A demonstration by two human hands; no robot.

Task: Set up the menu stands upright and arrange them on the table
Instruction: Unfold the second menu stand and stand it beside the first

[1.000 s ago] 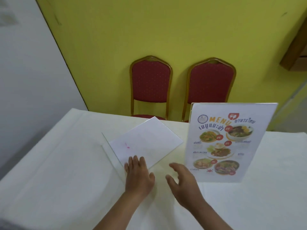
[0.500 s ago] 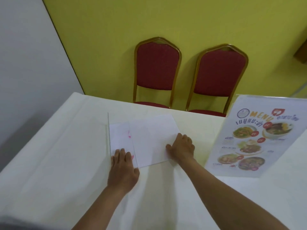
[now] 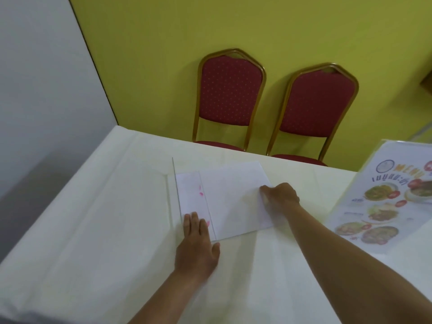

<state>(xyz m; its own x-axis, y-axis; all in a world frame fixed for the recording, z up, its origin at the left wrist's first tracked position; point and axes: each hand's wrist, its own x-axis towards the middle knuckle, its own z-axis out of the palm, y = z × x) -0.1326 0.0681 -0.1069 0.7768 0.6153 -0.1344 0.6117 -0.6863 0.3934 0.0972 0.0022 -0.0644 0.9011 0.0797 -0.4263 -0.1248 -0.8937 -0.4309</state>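
A: Item one, flat menu stand [image 3: 233, 202]: we log it lying blank side up, mid-table, between our hands.
B: Left hand [image 3: 198, 249] open, palm down on its near left corner. Right hand [image 3: 280, 195] curled, fingers closed on its right edge.
A: Item two, upright menu stand [image 3: 383, 202]: far right, apart from both hands.
B: White table [image 3: 93, 230]; two red chairs [image 3: 230, 90] behind

Table [image 3: 93, 230] I'm looking at has a plain white cloth. Behind it, two chairs [image 3: 230, 90] in dark red with tiny pale dots and gold frames, against a yellow-green wall [image 3: 233, 24].
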